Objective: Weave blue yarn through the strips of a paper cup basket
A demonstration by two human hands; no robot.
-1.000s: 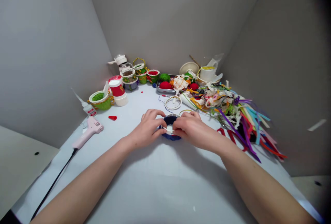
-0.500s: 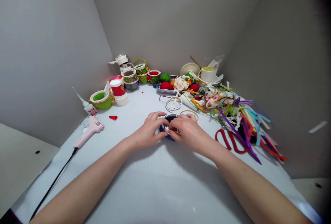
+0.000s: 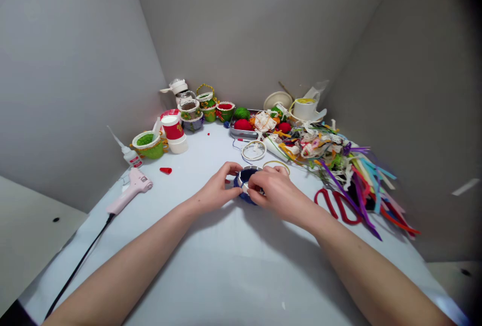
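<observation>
A small round dark blue basket with a white rim stands on the table between my hands. My left hand is curved round its left side, the thumb at the front of the rim and the fingertips at the back. My right hand pinches at the right front of the rim and covers that part of the basket. Just behind lie a white ring of tape or trim and a thin yellowish hoop, the latter partly hidden by my right hand.
On the left are a pink glue gun, a glue bottle, a red cap and small decorated baskets. A metal tray of yarn balls stands behind. Red-handled scissors and a ribbon heap lie right.
My left fingers and thumb have spread wider apart round the basket, so more of its rim shows. My right hand has shifted slightly right, still pinching at the rim.
</observation>
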